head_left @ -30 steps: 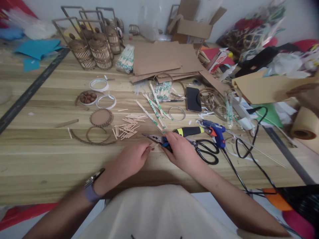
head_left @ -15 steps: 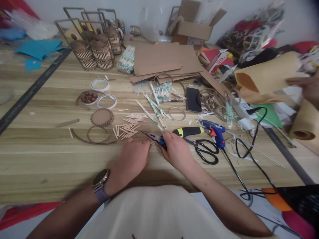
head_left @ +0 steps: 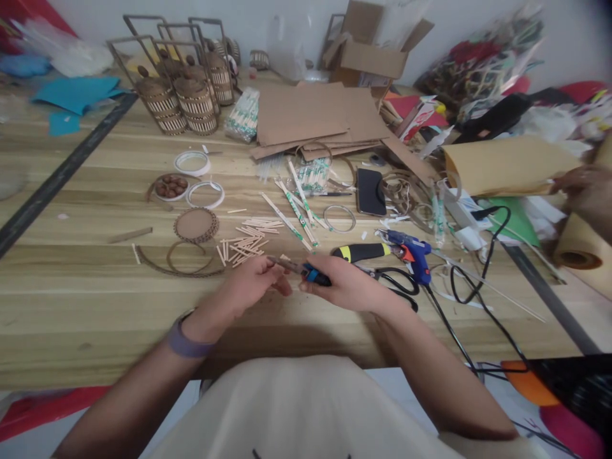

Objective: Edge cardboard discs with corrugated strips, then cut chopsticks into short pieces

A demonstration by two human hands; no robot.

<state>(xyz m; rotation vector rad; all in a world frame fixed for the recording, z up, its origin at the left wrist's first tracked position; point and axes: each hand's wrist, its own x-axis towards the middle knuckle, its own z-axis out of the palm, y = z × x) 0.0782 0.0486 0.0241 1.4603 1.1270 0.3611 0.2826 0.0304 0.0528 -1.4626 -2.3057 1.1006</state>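
Observation:
Long-nose pliers (head_left: pixel 315 275) with blue-and-black handles are gripped in my right hand (head_left: pixel 347 280), their jaws pointing left. My left hand (head_left: pixel 255 284) is at the tip of the jaws, thumb and forefinger pinched together; what they hold is too small to make out. Just beyond my left hand lies a pile of short wooden sticks (head_left: pixel 249 241). A round cardboard disc with a beaded-looking edge (head_left: pixel 196 225) and a curved brown strip (head_left: pixel 174 271) lie to the left. Past my right hand are black-handled scissors (head_left: pixel 399 279) and a black-and-yellow handled tool (head_left: pixel 363 252).
A blue glue gun (head_left: pixel 415 252) with a black cord lies at right. Green-and-white paper-wrapped sticks (head_left: pixel 294 213), a phone (head_left: pixel 371 191) and cardboard sheets (head_left: pixel 306 111) lie ahead. Small lidded bamboo baskets (head_left: pixel 196 105) stand back left. Another person's hand (head_left: pixel 581 185) touches brown paper (head_left: pixel 507 166).
My left hand has turned and shifted left, its fingers now at the pliers' tip. The pliers have moved slightly right and down. At right, the other person's brown paper has been lowered and flattened.

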